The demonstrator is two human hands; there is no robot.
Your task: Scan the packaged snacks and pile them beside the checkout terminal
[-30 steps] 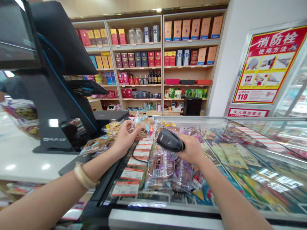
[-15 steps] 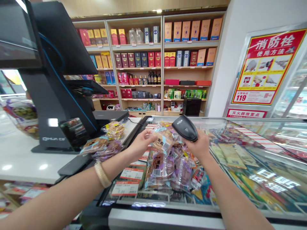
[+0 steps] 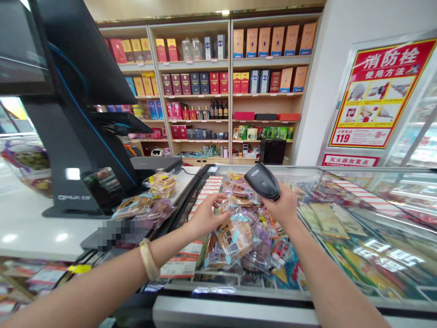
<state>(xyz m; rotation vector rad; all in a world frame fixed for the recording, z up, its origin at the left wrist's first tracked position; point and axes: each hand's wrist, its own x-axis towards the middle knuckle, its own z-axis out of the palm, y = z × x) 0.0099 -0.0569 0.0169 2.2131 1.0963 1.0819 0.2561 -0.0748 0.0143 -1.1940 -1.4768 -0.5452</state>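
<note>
My right hand (image 3: 282, 206) is wrapped round the handle of a black barcode scanner (image 3: 262, 181), whose head points away to the upper left. My left hand (image 3: 209, 213), with a woven bracelet on the wrist, has its fingers apart above the pile. Just below its thumb lies a clear packet of round biscuits (image 3: 235, 236) with a blue edge and a barcode facing up. Under and around it is a heap of similar packets, some purple (image 3: 261, 249). More biscuit packets (image 3: 241, 193) lie at the far end of the heap.
The heap rests on a glass-topped freezer (image 3: 218, 313). On the left counter (image 3: 23, 237) stand a dark till (image 3: 85, 150) and a second pile of biscuit packets (image 3: 138, 205). Shelves of boxes (image 3: 205, 96) line the back wall. A red fire-hydrant poster (image 3: 380, 95) hangs at right.
My left hand has let go of the biscuit packet, which now lies on the near part of the heap, and its fingers have spread. The scanner has stayed in my right hand, almost still.
</note>
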